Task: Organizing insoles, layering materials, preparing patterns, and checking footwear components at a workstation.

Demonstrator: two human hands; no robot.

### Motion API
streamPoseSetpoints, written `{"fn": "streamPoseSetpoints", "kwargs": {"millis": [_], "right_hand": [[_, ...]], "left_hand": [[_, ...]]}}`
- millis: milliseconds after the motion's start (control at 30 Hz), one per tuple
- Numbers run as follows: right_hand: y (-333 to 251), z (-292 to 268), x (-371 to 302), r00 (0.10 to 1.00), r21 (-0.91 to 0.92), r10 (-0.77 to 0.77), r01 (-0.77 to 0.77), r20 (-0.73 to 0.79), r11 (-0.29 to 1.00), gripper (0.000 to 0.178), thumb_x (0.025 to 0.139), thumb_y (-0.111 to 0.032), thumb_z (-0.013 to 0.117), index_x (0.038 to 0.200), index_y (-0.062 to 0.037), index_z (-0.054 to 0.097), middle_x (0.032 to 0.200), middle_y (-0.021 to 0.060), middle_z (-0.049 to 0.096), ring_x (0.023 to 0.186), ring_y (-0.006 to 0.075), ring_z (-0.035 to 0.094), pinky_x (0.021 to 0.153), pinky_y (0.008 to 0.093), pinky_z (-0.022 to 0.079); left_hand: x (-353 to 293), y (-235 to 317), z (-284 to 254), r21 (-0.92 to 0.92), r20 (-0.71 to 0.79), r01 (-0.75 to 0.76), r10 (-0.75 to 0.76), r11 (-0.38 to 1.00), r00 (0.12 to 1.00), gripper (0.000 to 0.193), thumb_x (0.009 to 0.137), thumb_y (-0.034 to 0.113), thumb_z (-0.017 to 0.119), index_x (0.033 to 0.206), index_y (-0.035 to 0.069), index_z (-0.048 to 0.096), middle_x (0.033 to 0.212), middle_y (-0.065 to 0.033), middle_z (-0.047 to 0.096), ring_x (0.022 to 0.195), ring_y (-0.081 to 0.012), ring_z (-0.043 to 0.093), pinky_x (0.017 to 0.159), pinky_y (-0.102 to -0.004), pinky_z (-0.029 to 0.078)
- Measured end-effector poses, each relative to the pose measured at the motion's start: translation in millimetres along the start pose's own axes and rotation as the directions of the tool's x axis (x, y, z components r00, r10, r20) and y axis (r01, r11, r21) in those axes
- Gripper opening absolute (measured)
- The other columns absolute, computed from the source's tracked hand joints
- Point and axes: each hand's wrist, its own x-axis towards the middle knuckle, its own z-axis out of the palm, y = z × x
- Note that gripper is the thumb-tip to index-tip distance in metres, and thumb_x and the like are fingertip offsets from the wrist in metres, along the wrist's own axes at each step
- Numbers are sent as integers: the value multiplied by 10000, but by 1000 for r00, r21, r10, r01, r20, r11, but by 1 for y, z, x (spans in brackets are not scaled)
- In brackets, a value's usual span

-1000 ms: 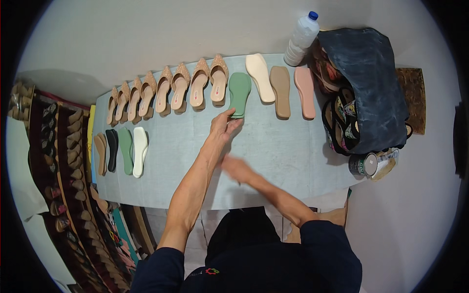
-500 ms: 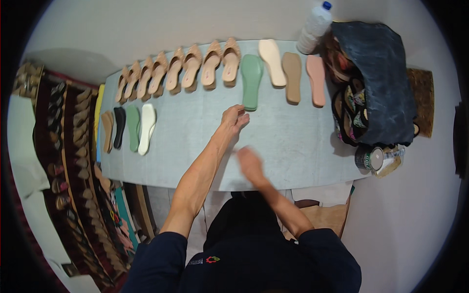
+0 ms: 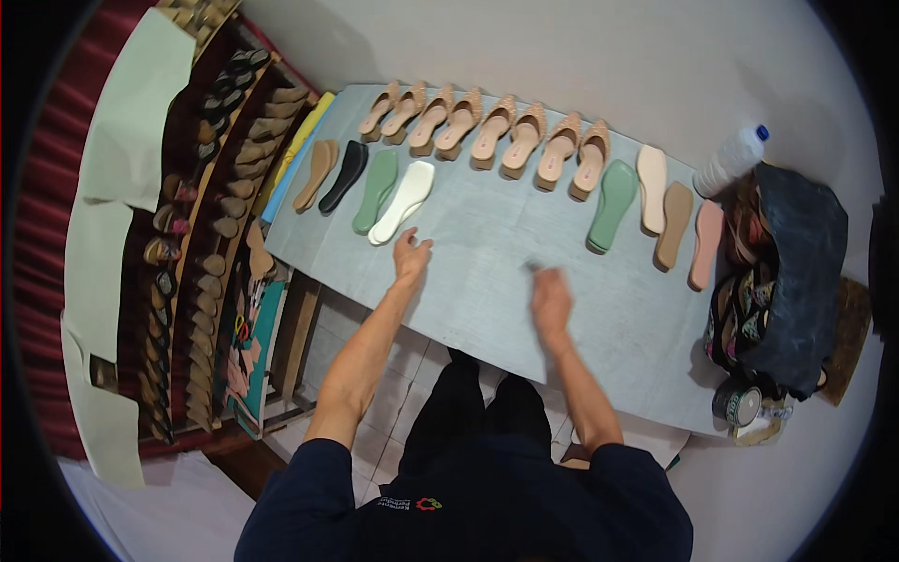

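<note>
My left hand [image 3: 411,256] is above the grey table, just short of the heel end of a white shoe sole [image 3: 403,204]. Its fingers are apart and nothing is in them. My right hand [image 3: 551,298] hovers over the middle of the table, its fingers smeared by motion. Left of the white sole lie a green sole [image 3: 376,192], a black sole [image 3: 344,178] and a tan sole [image 3: 316,176]. Farther right are another green sole [image 3: 612,206], a cream sole [image 3: 652,187], a brown sole [image 3: 673,225] and a pink sole [image 3: 706,245].
Several beige heeled mules [image 3: 493,131] line the table's [image 3: 468,272] back edge. At the right stand a water bottle [image 3: 733,161], a dark bag [image 3: 801,281] of sandals and a tin can [image 3: 737,405]. A shoe rack [image 3: 201,253] fills the left side.
The view has turned left. My left hand has gone from beside the right-hand green sole to near the white sole. My right hand is still blurred. The soles appear to lie as before.
</note>
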Motion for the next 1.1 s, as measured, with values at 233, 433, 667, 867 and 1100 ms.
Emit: {"fn": "streamPoseSetpoints", "kwargs": {"millis": [233,433,667,867,1100], "right_hand": [[-42,112,-6,957,75,153,-177,248,981,275,1033,-174,462,1140,-10,654,1099,215,668,978,382,642,870,471,500],[-145,139,-84,622,466,-589,374,515,802,191,949,-191,569,1020,-46,671,974,154,639,930,337,632,800,461,516],[-59,112,120,975,-144,67,-99,-213,985,180,984,-53,552,1097,-47,692,862,142,566,759,316,586,675,417,483],[-166,230,-37,768,370,-342,148,541,917,193,995,-151,530,1031,-21,669,1017,189,649,976,371,640,917,448,504],[-177,208,95,992,90,68,-79,111,993,196,1001,-174,519,1002,-40,662,895,189,620,807,372,621,709,477,509]], "left_hand": [[60,-6,-58,220,-19,-236,246,946,969,639,791,157,779,1368,-8,558,1325,-239,579,1246,-352,550,1067,-421,431],[89,-7,-66,372,151,-450,425,812,892,669,802,112,737,1418,12,495,1342,-255,519,1258,-416,499,1098,-460,406],[113,-2,-67,556,474,-508,251,658,844,937,812,131,731,1596,143,219,1279,-268,541,1256,-419,486,1075,-523,410],[160,-14,-73,467,507,-524,270,712,818,844,818,242,698,1567,127,327,1252,-244,566,1185,-405,543,1050,-468,439],[173,32,-136,235,614,-253,59,938,787,747,847,341,624,1539,151,418,1010,-174,640,891,-274,630,820,-381,520]]}}
